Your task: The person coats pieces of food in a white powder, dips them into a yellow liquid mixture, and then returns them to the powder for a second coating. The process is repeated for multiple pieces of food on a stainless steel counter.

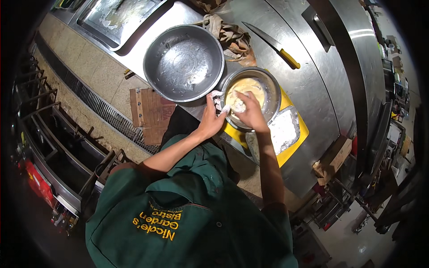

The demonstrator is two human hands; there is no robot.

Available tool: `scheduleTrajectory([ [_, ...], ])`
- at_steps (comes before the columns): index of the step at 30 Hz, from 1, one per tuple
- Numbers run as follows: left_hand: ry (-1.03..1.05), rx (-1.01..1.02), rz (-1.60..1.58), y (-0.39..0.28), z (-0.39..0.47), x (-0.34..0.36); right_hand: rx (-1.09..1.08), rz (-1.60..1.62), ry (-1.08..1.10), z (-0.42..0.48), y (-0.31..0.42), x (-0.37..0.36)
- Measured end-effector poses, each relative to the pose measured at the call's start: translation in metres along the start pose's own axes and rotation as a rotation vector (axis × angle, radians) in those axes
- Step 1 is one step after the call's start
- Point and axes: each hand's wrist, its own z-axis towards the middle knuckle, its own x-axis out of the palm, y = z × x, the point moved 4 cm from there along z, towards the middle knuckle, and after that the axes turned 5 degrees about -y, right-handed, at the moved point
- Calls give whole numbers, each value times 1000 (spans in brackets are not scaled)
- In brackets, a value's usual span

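Observation:
At the left rim of a small metal bowl (274,88) is my left hand (214,115), its thumb and floury fingertips gripping the edge. Pale yellow batter (249,85) covers much of the bowl's bottom. My right hand (250,112) reaches over the near rim, its fingers down in the batter and coated with pale, lumpy stuff. Whether those fingers hold a piece of something is hidden by the coating. Beside the bowl, a tray of white flour-like powder (285,129) rests on a yellow cutting board (298,140), partly behind my right forearm.
A large, wet metal basin (184,63) stands left of the bowl. Crumpled cloths (233,38) lie behind it. A yellow-handled knife (276,48) lies on the steel table (311,100). A metal tray (117,20) is at upper left, and flattened cardboard (150,115) lies on the floor.

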Motion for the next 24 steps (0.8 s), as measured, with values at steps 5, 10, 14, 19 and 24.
scheduleTrajectory([
  [5,-22,8,-25,-5,2,-3,82,23,60,-1,9,0],
  [10,4,-15,-40,-6,1,1,218,-280,-151,4,17,-24],
  [14,-7,-12,-79,-2,1,3,11,-180,5,-20,27,-5],
  [19,-24,11,-64,-7,1,-1,-69,-100,-13,-25,17,-24],
  [24,-20,28,-26,-4,4,0,34,-92,56,4,14,-21],
])
